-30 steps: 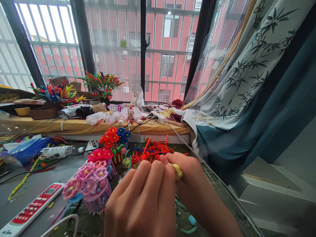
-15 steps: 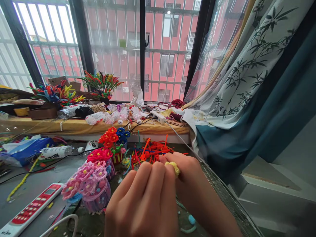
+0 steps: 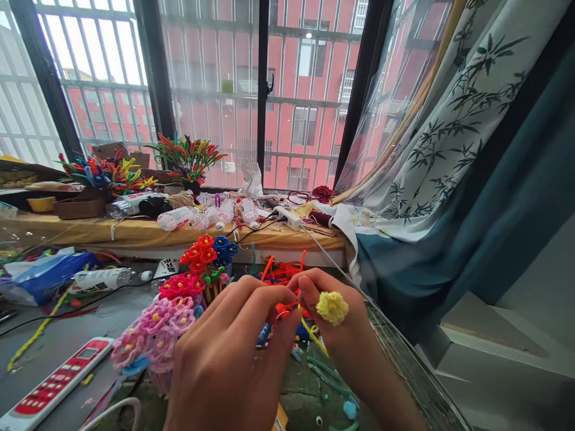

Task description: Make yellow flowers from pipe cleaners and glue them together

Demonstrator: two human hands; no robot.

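My right hand (image 3: 344, 311) is closed around a yellow fuzzy pipe-cleaner flower (image 3: 332, 307). Its round head sticks out beside my thumb, and a yellow stem (image 3: 314, 336) slants down below my fingers. My left hand (image 3: 224, 353) meets it from the left, with curled fingers and the thumb and index tips close to my right fingertips. Whatever lies between those left fingertips is too hidden to make out. Behind both hands is a heap of red and orange pipe cleaners (image 3: 287, 270), partly covered by them.
Pink pipe-cleaner flowers (image 3: 155, 326) and red flowers (image 3: 198, 254) stand left of my hands. A red-and-white remote-like device (image 3: 58, 380) lies at the lower left. Plastic bottles (image 3: 175, 216) and a power strip (image 3: 290, 218) rest on the sill. Teal pipe cleaners (image 3: 326, 371) lie below my hands.
My left hand has shifted left and turned, so its thumb now shows. The yellow flower has come into fuller view at my right hand, and its stem is visible below.
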